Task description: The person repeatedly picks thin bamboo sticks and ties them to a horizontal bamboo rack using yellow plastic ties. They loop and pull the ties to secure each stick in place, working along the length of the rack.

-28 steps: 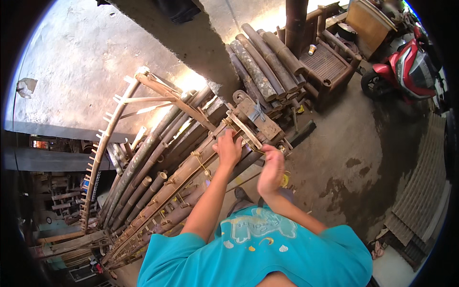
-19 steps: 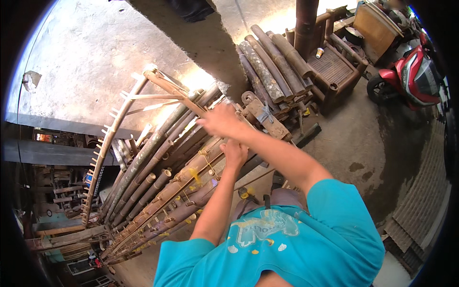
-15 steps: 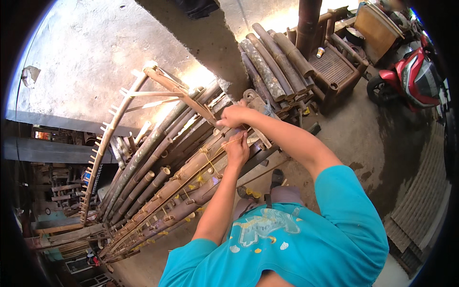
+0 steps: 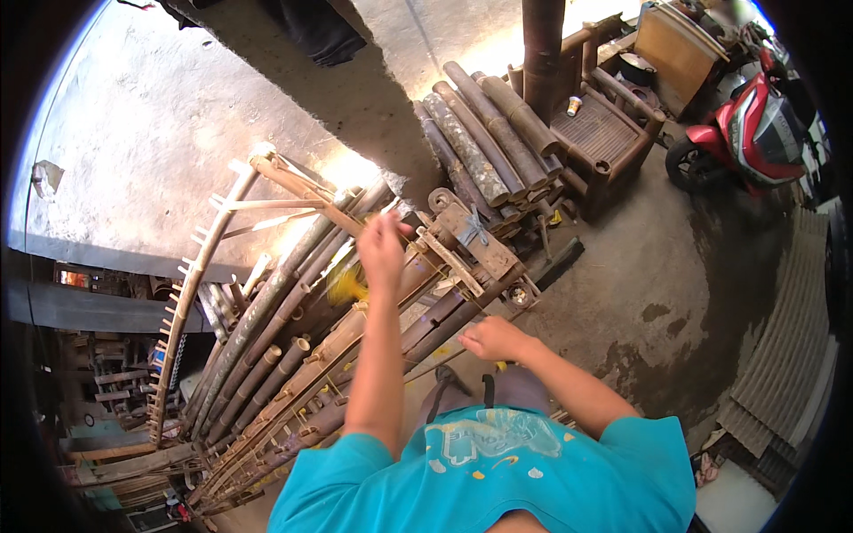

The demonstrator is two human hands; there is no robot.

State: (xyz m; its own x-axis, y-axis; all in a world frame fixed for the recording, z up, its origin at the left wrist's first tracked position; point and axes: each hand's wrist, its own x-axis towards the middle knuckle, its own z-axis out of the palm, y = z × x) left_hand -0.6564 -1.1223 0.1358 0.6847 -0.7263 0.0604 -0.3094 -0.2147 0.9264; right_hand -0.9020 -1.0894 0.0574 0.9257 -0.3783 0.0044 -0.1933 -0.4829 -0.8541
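Watched over my remote feed, a worker in a turquoise T-shirt reaches over a bamboo frame that slants from lower left to the center of the workshop floor. I see the left hand raised above the frame's upper end, fingers bent, beside a blurred yellow bundle; whether it grips any of it I cannot tell. The right hand is curled narrow on the near side, just below the frame's end, and I cannot make out a strand inside it. Close beyond the hands, a pale wooden slat and a wooden block tied with a grayish-blue strip crowd the frame's end. Bamboo poles lie stacked behind them, near a bamboo chair holding a small cup. A pegged bamboo pole arches at left; a red motor scooter stands at right, well apart from the work, above corrugated sheets.
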